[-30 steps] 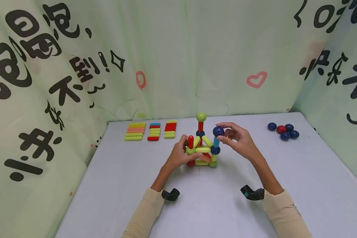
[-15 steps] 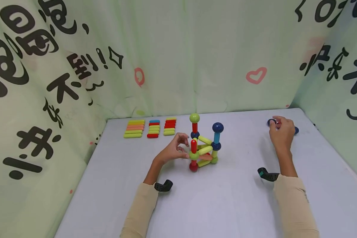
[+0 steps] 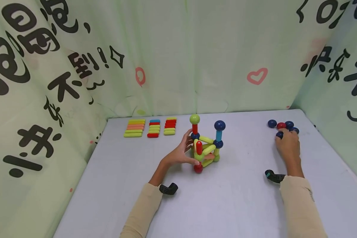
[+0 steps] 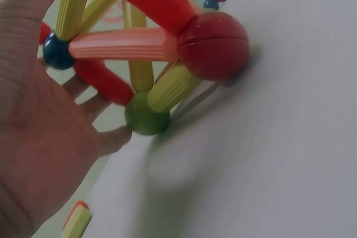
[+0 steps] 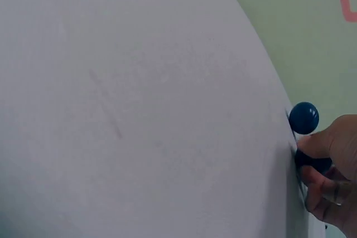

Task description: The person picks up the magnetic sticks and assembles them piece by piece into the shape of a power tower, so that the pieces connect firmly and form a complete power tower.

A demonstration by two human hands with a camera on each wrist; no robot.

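Note:
A frame built of coloured rods and balls (image 3: 209, 149) stands mid-table. Two posts rise from it, one topped by a green ball (image 3: 194, 119), the other by a dark blue ball (image 3: 219, 125). My left hand (image 3: 182, 152) holds its left side, thumb at the front near the red base ball (image 3: 198, 167) and fingers behind. In the left wrist view, a fingertip touches a lower green ball (image 4: 147, 113). At the far right, my right hand (image 3: 289, 147) pinches a dark blue ball (image 3: 279, 135) between thumb and fingers, also seen in the right wrist view.
Beside the right hand lie a red ball (image 3: 281, 125) and several dark blue balls (image 3: 272, 123). Three stacks of loose rods, a left one (image 3: 134, 128), a middle one (image 3: 153, 129) and a right one (image 3: 170, 126), lie at the back left. A printed curtain (image 3: 220, 66) hangs behind the table.
My right hand has left the blue ball atop the blue rod, moved right to the loose balls and taken one. The frame has turned somewhat; my left hand loosened, then took hold again.

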